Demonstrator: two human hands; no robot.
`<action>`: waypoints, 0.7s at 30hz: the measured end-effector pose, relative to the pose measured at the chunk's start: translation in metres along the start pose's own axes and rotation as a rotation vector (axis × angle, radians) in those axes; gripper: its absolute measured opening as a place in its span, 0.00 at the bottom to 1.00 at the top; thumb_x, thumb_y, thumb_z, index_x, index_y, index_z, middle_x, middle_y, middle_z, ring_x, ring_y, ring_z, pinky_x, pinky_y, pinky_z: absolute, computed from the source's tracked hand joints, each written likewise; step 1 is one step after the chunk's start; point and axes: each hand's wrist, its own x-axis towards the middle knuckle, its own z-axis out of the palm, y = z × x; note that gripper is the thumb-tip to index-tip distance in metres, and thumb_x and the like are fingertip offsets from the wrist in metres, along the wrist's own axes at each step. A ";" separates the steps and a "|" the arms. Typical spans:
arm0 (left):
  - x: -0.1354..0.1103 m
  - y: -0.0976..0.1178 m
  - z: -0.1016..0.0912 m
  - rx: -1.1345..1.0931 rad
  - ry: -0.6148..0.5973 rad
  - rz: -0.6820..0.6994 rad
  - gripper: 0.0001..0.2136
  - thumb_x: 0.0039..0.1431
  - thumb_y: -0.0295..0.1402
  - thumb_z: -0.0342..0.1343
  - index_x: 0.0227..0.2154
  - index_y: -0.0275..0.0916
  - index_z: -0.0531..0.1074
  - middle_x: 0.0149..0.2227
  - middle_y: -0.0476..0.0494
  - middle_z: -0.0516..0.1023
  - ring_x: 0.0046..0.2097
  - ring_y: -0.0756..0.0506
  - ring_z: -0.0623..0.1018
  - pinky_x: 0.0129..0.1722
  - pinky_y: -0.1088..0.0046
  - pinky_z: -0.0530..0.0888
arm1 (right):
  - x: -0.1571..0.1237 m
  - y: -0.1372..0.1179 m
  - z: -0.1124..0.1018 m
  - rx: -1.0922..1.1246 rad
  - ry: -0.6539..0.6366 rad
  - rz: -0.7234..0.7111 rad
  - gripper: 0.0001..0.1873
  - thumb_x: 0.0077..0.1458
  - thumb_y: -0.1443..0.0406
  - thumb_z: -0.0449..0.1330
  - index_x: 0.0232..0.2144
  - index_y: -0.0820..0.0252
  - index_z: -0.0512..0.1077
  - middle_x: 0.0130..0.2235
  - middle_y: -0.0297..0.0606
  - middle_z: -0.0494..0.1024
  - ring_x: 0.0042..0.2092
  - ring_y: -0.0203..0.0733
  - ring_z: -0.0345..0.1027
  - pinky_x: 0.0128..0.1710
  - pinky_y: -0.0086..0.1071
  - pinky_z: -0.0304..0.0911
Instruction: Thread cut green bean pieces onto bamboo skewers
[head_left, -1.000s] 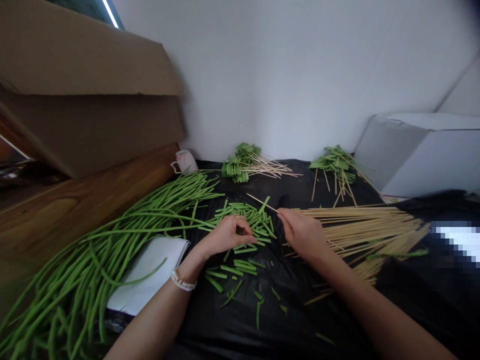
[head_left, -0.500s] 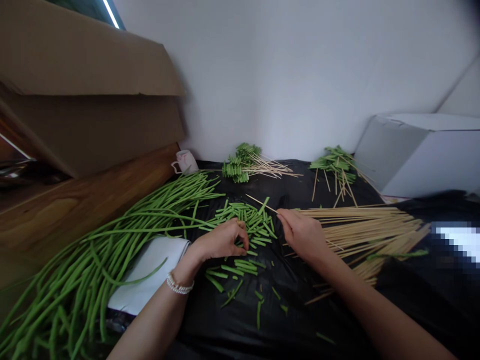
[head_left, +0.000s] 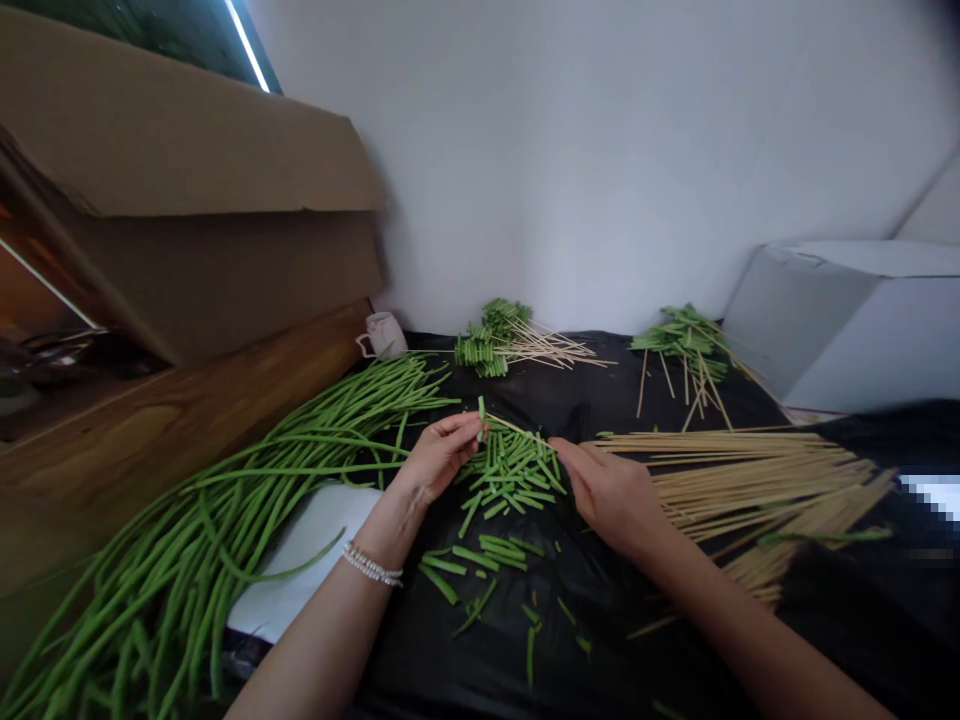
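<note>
Between thumb and fingers, my left hand (head_left: 442,450) pinches a short cut piece of green bean (head_left: 481,418), held upright. My right hand (head_left: 607,485) grips a thin wooden skewer (head_left: 510,426), its tip pointing left at the bean piece. Whether the tip has pierced the bean I cannot tell. Below both hands lies a pile of cut bean pieces (head_left: 517,475) on black plastic sheeting (head_left: 420,660). Long whole green beans (head_left: 247,490) spread out to the left. Beside my right hand are many loose wooden skewers (head_left: 765,480).
Skewers threaded with bean pieces (head_left: 484,352) lie at the back, with another skewered bunch (head_left: 682,335) further right. A white mug (head_left: 385,335) stands by the wall. Cardboard (head_left: 225,200) rises at the left, and a white box (head_left: 840,320) sits at the right.
My left hand has come up from the pile with a bean piece and brought it to the skewer's tip. The right hand still holds the skewer. The view has shifted slightly.
</note>
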 end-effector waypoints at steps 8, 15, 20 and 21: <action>-0.001 0.003 0.000 -0.094 0.006 -0.045 0.12 0.41 0.25 0.70 0.32 0.33 0.78 0.29 0.45 0.79 0.31 0.52 0.77 0.29 0.81 0.73 | 0.000 -0.002 -0.001 -0.051 0.018 -0.022 0.18 0.61 0.70 0.48 0.49 0.60 0.71 0.32 0.36 0.77 0.32 0.34 0.69 0.31 0.27 0.58; -0.001 0.000 0.001 -0.101 -0.006 -0.046 0.11 0.41 0.23 0.69 0.31 0.33 0.78 0.28 0.47 0.78 0.30 0.53 0.77 0.30 0.81 0.73 | -0.001 -0.001 -0.002 -0.064 0.012 -0.021 0.18 0.61 0.69 0.48 0.50 0.60 0.71 0.32 0.35 0.76 0.31 0.34 0.68 0.29 0.28 0.55; -0.001 -0.001 0.001 -0.098 -0.012 -0.045 0.11 0.41 0.23 0.69 0.30 0.33 0.78 0.27 0.47 0.78 0.29 0.53 0.77 0.29 0.82 0.72 | -0.001 -0.002 -0.001 -0.083 0.017 -0.021 0.18 0.60 0.70 0.48 0.49 0.59 0.72 0.30 0.34 0.75 0.30 0.34 0.67 0.29 0.28 0.54; -0.001 -0.001 0.001 -0.097 -0.014 -0.047 0.11 0.41 0.23 0.69 0.30 0.33 0.78 0.27 0.47 0.78 0.29 0.53 0.76 0.29 0.82 0.72 | -0.001 -0.002 -0.001 -0.089 0.015 -0.021 0.18 0.60 0.70 0.48 0.49 0.59 0.72 0.30 0.34 0.75 0.30 0.34 0.67 0.28 0.29 0.54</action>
